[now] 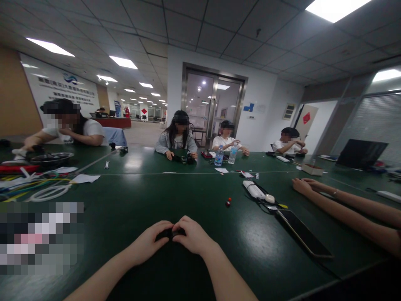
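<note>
My left hand (149,244) and my right hand (194,237) meet over the dark green table (140,196), low in the middle of the head view. Between them is a small black object (171,233), gripped from both sides by curled fingers and thumbs. Its kind cannot be made out, since the fingers cover most of it. Beyond my right hand stands a tiny red and dark item (228,202).
To the right lie a white power strip (254,190), a white rounded case (270,199) and a phone (303,232). A co-worker's arms (347,209) rest farther right. Cables (50,193) sprawl at left. Two water bottles (219,155) stand across the table, near other seated people.
</note>
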The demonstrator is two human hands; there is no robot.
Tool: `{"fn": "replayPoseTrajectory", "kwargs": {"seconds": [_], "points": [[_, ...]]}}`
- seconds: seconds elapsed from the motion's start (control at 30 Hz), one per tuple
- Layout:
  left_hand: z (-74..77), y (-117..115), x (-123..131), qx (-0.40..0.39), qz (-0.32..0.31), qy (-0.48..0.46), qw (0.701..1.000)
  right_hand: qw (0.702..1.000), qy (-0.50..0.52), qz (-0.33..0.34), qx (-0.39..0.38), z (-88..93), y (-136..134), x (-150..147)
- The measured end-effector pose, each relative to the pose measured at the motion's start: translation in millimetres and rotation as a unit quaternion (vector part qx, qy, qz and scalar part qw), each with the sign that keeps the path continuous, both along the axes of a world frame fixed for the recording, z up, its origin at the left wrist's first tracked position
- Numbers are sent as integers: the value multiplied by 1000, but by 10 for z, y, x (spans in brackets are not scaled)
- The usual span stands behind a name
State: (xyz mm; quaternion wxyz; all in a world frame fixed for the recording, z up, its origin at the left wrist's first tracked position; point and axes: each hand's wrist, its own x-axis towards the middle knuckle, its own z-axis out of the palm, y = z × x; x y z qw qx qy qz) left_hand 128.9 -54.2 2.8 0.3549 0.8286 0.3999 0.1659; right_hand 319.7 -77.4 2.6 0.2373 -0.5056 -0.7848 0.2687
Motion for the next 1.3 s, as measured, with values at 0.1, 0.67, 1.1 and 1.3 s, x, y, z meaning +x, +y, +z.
{"fn": "replayPoseTrajectory", "kwargs": {"seconds": [0.1,0.67,1.1,1.3], "points": [[-16,10,1,8,0,1,1000,1000,4,8,2,-18,12,5],[-61,44,-27,13,0,-10,1000,904,316,-285,-41,-136,258,218],[-140,74,-46,7,-3,-15,1000,818,439,-366,-62,-201,321,304],[-197,100,-64,14,-6,-15,1000,779,499,-375,-59,-272,360,316]]}}
